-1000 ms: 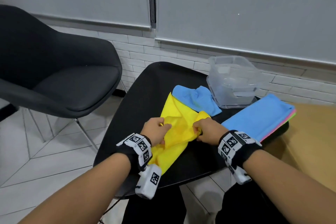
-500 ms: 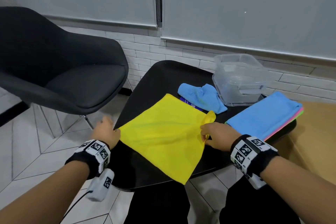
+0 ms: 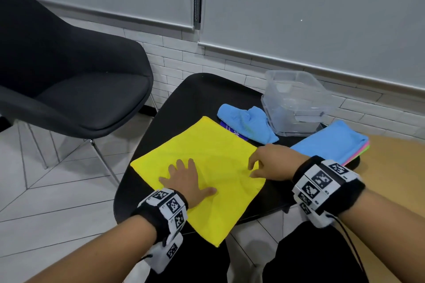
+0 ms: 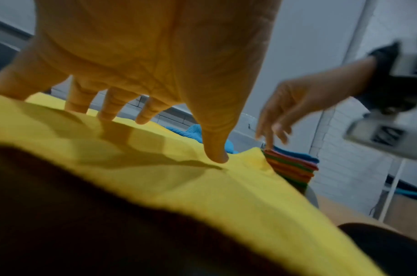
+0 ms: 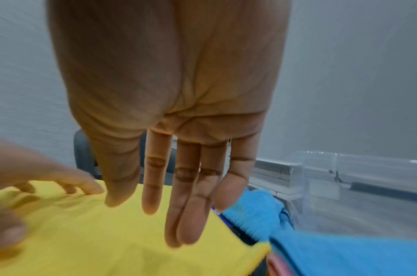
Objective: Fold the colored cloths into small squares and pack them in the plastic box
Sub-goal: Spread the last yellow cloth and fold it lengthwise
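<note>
Under the left hand (image 3: 184, 179), yellow cloth (image 3: 207, 151) (flat, unfolded)

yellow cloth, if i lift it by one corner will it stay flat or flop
The yellow cloth will probably flop: it wrinkles under the left hand and its near corner already droops over the table edge. It looks light, so likely drags rather than slides stiffly.
</note>
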The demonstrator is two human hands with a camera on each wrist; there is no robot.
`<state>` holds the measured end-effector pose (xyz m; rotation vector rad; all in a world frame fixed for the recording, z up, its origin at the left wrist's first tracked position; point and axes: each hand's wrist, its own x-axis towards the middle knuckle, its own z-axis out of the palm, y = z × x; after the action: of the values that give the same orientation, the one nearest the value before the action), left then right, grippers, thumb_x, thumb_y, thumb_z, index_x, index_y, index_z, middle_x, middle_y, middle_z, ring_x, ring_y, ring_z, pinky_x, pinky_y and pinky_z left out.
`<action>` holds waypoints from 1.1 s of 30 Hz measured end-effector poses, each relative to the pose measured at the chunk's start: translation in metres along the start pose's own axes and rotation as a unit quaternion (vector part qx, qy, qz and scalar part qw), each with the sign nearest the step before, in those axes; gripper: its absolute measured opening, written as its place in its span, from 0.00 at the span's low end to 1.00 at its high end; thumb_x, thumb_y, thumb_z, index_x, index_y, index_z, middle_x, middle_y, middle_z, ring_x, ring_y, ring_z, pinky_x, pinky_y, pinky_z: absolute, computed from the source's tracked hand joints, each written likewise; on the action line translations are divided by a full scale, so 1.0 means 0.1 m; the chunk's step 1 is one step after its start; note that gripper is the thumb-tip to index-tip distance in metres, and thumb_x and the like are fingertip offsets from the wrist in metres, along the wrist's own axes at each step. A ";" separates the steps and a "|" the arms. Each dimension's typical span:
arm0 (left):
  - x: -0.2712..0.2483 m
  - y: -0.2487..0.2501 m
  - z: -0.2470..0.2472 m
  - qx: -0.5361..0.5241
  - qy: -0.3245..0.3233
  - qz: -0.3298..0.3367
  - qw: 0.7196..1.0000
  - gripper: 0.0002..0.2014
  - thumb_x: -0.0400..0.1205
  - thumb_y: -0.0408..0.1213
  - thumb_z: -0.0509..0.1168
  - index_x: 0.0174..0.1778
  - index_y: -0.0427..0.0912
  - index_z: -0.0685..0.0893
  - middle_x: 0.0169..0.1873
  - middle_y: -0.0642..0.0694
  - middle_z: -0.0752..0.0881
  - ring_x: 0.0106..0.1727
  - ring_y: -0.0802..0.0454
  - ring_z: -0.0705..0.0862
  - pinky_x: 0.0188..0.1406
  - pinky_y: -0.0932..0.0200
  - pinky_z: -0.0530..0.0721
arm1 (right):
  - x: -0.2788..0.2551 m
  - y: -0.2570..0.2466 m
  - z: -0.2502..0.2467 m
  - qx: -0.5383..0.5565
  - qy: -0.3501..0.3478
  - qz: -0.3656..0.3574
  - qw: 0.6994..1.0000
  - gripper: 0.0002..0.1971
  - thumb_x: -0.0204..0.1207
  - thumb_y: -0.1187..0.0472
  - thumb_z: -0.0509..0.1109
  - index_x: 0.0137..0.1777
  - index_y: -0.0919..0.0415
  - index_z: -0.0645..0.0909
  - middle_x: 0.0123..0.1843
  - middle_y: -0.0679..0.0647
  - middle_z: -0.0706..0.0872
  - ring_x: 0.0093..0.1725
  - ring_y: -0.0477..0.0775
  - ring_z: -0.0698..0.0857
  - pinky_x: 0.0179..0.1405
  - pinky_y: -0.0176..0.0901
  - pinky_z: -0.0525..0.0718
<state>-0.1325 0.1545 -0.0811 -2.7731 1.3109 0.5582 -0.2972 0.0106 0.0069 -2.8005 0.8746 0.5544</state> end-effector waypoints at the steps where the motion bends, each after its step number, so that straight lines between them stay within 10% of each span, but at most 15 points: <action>1: 0.01 -0.02 0.00 0.008 -0.004 0.005 1.000 0.54 0.70 0.74 0.60 0.83 0.45 0.47 0.82 0.40 0.52 0.81 0.36 0.55 0.72 0.30 0.65 | 0.09 0.01 -0.06 0.002 0.019 0.003 1.000 0.15 0.78 0.46 0.68 0.62 0.47 0.81 0.52 0.45 0.80 0.51 0.46 0.77 0.51 0.42 0.77; 10: 0.29 -0.35 -0.11 0.046 -0.053 0.097 0.993 0.55 0.69 0.73 0.62 0.84 0.50 0.43 0.84 0.43 0.40 0.84 0.39 0.42 0.78 0.28 0.52 | 1.13 -0.19 0.10 0.071 0.009 -0.046 0.996 0.40 0.74 0.47 0.74 0.82 0.41 0.57 0.86 0.48 0.52 0.83 0.55 0.57 0.80 0.55 0.63; 17: 0.78 -0.71 -0.36 0.044 -0.066 0.195 0.978 0.57 0.65 0.71 0.69 0.84 0.56 0.47 0.84 0.51 0.42 0.85 0.48 0.43 0.81 0.34 0.48 | 1.55 -0.15 0.20 0.053 -0.030 0.007 0.998 0.46 0.71 0.32 0.67 0.84 0.38 0.45 0.86 0.48 0.40 0.85 0.60 0.45 0.81 0.65 0.56; 26: 0.85 -0.86 -0.41 0.026 0.001 0.209 0.977 0.46 0.69 0.68 0.68 0.82 0.55 0.59 0.82 0.50 0.57 0.82 0.48 0.55 0.80 0.48 0.60 | 1.68 -0.12 0.27 0.065 -0.020 0.051 0.996 0.51 0.68 0.26 0.63 0.84 0.41 0.40 0.86 0.50 0.37 0.85 0.60 0.44 0.80 0.68 0.56; 33: 0.50 -0.94 -0.37 0.066 -0.036 0.170 0.983 0.40 0.80 0.64 0.58 0.84 0.52 0.52 0.84 0.47 0.50 0.84 0.47 0.52 0.80 0.50 0.59 | 1.30 -0.11 0.35 0.066 -0.003 0.031 0.997 0.48 0.73 0.28 0.58 0.85 0.46 0.38 0.86 0.53 0.36 0.85 0.60 0.42 0.81 0.64 0.57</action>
<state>-0.0217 0.1716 -0.0747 -2.4145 1.7478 0.5541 -0.2027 -0.0391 -0.0755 -2.6604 0.9625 0.4953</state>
